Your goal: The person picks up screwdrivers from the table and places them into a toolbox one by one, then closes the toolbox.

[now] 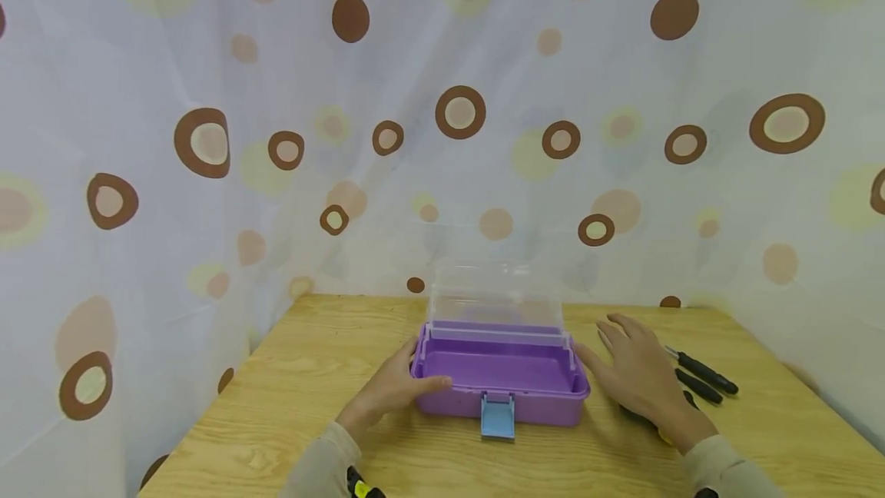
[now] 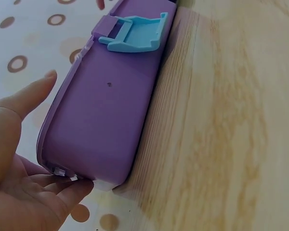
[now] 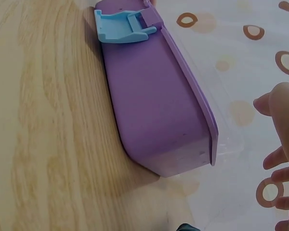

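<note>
A purple plastic storage box [image 1: 484,367] sits on the wooden table with its clear lid [image 1: 494,294] raised at the back. Nothing lies in the part of its inside that shows. From the front hangs a light blue latch [image 1: 498,419], swung down. My left hand [image 1: 390,390] holds the box's left end, fingers against the end wall and thumb above the front rim; the fingers [image 2: 70,190] show at that end in the left wrist view. Just past the right end, my right hand [image 1: 639,375] is spread with loose fingers and grips nothing.
Right of my right hand lie a black-handled screwdriver [image 1: 708,373] with a metal shaft and another black-handled tool [image 1: 698,387]. A dark tool with some yellow [image 1: 664,436] is partly hidden under that hand. A spotted curtain [image 1: 498,175] hangs behind the wooden table [image 1: 276,406].
</note>
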`<state>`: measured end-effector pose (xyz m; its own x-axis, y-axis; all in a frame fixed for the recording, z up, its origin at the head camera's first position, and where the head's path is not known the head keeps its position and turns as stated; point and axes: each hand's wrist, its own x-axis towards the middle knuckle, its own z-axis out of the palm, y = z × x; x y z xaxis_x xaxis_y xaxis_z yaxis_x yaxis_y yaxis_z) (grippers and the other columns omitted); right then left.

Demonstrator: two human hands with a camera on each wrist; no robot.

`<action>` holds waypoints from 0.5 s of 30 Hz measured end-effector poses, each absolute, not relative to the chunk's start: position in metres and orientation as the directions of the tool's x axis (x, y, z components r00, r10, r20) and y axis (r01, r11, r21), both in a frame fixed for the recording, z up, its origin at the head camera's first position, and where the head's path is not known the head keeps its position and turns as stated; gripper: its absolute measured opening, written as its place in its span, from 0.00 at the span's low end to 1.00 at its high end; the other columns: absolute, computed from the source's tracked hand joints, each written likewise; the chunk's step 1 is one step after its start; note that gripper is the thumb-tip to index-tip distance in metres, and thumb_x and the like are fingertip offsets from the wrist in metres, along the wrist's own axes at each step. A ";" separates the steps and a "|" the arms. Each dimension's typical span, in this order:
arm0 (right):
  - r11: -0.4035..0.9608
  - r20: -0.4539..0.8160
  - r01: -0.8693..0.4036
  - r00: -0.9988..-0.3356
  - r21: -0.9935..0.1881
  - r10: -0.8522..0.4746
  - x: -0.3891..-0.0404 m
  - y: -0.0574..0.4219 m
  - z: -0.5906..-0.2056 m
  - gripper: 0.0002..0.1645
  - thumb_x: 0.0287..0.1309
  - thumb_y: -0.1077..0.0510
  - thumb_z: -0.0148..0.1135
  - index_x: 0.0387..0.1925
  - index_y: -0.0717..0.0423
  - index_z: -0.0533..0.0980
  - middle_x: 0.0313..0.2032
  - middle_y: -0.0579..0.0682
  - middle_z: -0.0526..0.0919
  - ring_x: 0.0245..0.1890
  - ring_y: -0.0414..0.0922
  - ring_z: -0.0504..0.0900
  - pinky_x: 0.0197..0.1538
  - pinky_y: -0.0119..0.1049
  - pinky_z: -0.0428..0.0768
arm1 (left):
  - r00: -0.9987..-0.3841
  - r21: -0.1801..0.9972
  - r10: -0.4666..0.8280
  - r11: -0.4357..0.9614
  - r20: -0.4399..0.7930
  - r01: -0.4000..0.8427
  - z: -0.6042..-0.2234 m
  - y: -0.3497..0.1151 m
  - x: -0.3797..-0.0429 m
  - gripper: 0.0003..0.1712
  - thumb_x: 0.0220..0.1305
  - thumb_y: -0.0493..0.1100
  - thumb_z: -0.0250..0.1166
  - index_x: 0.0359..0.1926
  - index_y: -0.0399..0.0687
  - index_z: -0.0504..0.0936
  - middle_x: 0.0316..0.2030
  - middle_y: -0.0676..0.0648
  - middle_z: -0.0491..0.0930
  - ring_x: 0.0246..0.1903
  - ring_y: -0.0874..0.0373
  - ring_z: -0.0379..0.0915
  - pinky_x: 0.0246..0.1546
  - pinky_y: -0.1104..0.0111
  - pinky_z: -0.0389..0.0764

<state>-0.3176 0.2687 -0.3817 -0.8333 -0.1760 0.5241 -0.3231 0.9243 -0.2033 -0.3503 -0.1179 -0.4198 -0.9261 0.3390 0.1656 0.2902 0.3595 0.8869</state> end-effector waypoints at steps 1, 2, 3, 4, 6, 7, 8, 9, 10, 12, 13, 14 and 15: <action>0.927 0.520 -0.317 -0.836 -0.203 -0.172 -0.317 0.271 -0.383 0.43 0.73 0.35 0.55 0.63 0.72 0.75 0.67 0.72 0.70 0.65 0.73 0.66 0.63 0.74 0.64 | -0.926 0.892 0.341 0.351 0.162 0.285 -0.419 -0.118 -0.350 0.63 0.59 0.58 0.77 0.82 0.40 0.51 0.72 0.35 0.66 0.69 0.37 0.65 0.69 0.41 0.63; 0.929 0.512 -0.309 -0.842 -0.204 -0.167 -0.317 0.272 -0.385 0.43 0.73 0.34 0.55 0.64 0.71 0.75 0.67 0.72 0.70 0.65 0.74 0.66 0.63 0.74 0.64 | -0.926 0.894 0.342 0.346 0.161 0.283 -0.419 -0.119 -0.350 0.61 0.59 0.57 0.77 0.81 0.40 0.52 0.72 0.34 0.66 0.69 0.37 0.65 0.69 0.41 0.64; 0.931 0.504 -0.302 -0.848 -0.205 -0.164 -0.316 0.274 -0.387 0.43 0.73 0.34 0.54 0.64 0.71 0.75 0.67 0.72 0.70 0.66 0.73 0.66 0.63 0.74 0.64 | -0.926 0.896 0.343 0.343 0.161 0.283 -0.418 -0.119 -0.351 0.60 0.60 0.56 0.77 0.81 0.39 0.53 0.72 0.34 0.67 0.68 0.37 0.65 0.69 0.42 0.65; 0.932 0.497 -0.296 -0.853 -0.208 -0.160 -0.316 0.276 -0.389 0.44 0.73 0.34 0.53 0.64 0.71 0.75 0.66 0.72 0.70 0.66 0.73 0.66 0.65 0.73 0.63 | -0.926 0.898 0.341 0.340 0.160 0.281 -0.419 -0.119 -0.352 0.59 0.60 0.55 0.77 0.81 0.39 0.54 0.72 0.34 0.67 0.68 0.37 0.66 0.68 0.42 0.65; 0.935 0.485 -0.289 -0.860 -0.207 -0.159 -0.315 0.280 -0.393 0.43 0.73 0.34 0.53 0.63 0.71 0.75 0.66 0.72 0.71 0.66 0.72 0.65 0.66 0.72 0.60 | -0.925 0.901 0.343 0.332 0.160 0.279 -0.418 -0.120 -0.352 0.57 0.61 0.53 0.76 0.80 0.39 0.55 0.71 0.34 0.67 0.68 0.37 0.65 0.69 0.42 0.65; 0.936 0.479 -0.284 -0.863 -0.206 -0.156 -0.315 0.281 -0.395 0.44 0.74 0.34 0.53 0.63 0.72 0.75 0.66 0.73 0.71 0.66 0.73 0.65 0.67 0.72 0.60 | -0.924 0.901 0.346 0.328 0.164 0.283 -0.418 -0.120 -0.352 0.56 0.62 0.52 0.76 0.80 0.38 0.55 0.71 0.34 0.67 0.68 0.37 0.65 0.69 0.42 0.65; 0.938 0.473 -0.280 -0.868 -0.206 -0.155 -0.315 0.283 -0.397 0.44 0.74 0.34 0.53 0.62 0.72 0.76 0.65 0.73 0.71 0.66 0.72 0.65 0.67 0.72 0.59 | -0.922 0.901 0.350 0.326 0.165 0.286 -0.418 -0.120 -0.352 0.55 0.62 0.52 0.75 0.80 0.38 0.55 0.71 0.33 0.67 0.69 0.37 0.65 0.69 0.42 0.64; 0.939 0.469 -0.277 -0.870 -0.204 -0.155 -0.315 0.284 -0.399 0.44 0.73 0.34 0.53 0.61 0.73 0.76 0.65 0.73 0.71 0.67 0.72 0.65 0.68 0.72 0.58 | -0.919 0.902 0.358 0.323 0.163 0.286 -0.419 -0.120 -0.353 0.55 0.64 0.53 0.74 0.80 0.38 0.55 0.71 0.33 0.67 0.69 0.37 0.65 0.69 0.42 0.64; 0.941 0.468 -0.273 -0.871 -0.199 -0.154 -0.315 0.286 -0.401 0.44 0.73 0.33 0.53 0.60 0.73 0.77 0.64 0.74 0.72 0.66 0.73 0.65 0.67 0.72 0.59 | -0.916 0.903 0.366 0.319 0.162 0.288 -0.419 -0.120 -0.353 0.54 0.65 0.53 0.73 0.81 0.38 0.54 0.72 0.33 0.66 0.69 0.36 0.64 0.70 0.42 0.63; 0.947 0.462 -0.265 -0.873 -0.181 -0.156 -0.315 0.289 -0.405 0.43 0.73 0.34 0.53 0.57 0.73 0.79 0.63 0.74 0.72 0.65 0.74 0.65 0.66 0.73 0.60 | -0.910 0.905 0.381 0.310 0.162 0.292 -0.419 -0.120 -0.352 0.53 0.67 0.53 0.72 0.81 0.39 0.53 0.73 0.33 0.65 0.70 0.36 0.63 0.70 0.41 0.62; 0.949 0.455 -0.259 -0.877 -0.178 -0.154 -0.315 0.290 -0.407 0.43 0.73 0.33 0.53 0.56 0.73 0.79 0.63 0.75 0.72 0.65 0.75 0.65 0.66 0.73 0.60 | -0.907 0.906 0.388 0.305 0.163 0.293 -0.419 -0.120 -0.352 0.53 0.68 0.53 0.71 0.81 0.39 0.53 0.73 0.33 0.65 0.70 0.36 0.63 0.70 0.41 0.62; 0.951 0.448 -0.253 -0.881 -0.178 -0.151 -0.315 0.291 -0.408 0.44 0.73 0.33 0.53 0.55 0.73 0.80 0.63 0.75 0.72 0.65 0.75 0.64 0.65 0.73 0.61 | -0.905 0.909 0.393 0.299 0.161 0.291 -0.420 -0.120 -0.352 0.52 0.68 0.53 0.71 0.81 0.39 0.52 0.73 0.33 0.64 0.70 0.36 0.63 0.70 0.41 0.62; 0.952 0.443 -0.249 -0.884 -0.176 -0.149 -0.315 0.293 -0.410 0.44 0.73 0.32 0.53 0.54 0.73 0.80 0.63 0.75 0.72 0.66 0.76 0.64 0.65 0.73 0.62 | -0.903 0.911 0.398 0.293 0.161 0.291 -0.420 -0.120 -0.351 0.52 0.68 0.52 0.71 0.81 0.39 0.52 0.73 0.33 0.65 0.70 0.36 0.63 0.70 0.41 0.62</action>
